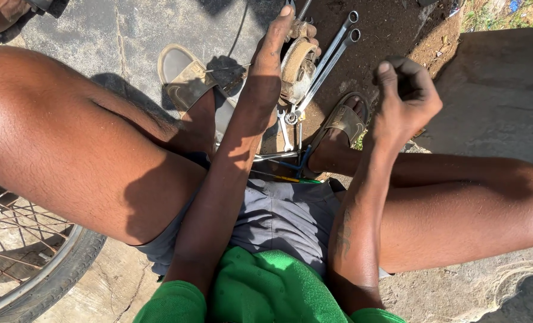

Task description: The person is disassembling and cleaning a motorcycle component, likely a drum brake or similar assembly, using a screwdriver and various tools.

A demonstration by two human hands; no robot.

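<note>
The left hand reached down and rested on a rusty round metal part on the ground, fingers hidden. Two long spanners lay just beside it. The right hand hovered curled shut, holding nothing visible.

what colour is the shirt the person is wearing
Bright green shirt, seen best at the bottom of the head view.

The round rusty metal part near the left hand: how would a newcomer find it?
Start between the two sandalled feet on the ground. The left hand reaches there, and the round rusty part lies beside it. Unlike the long slim spanners beside it, it is disc-shaped and brown.
</note>
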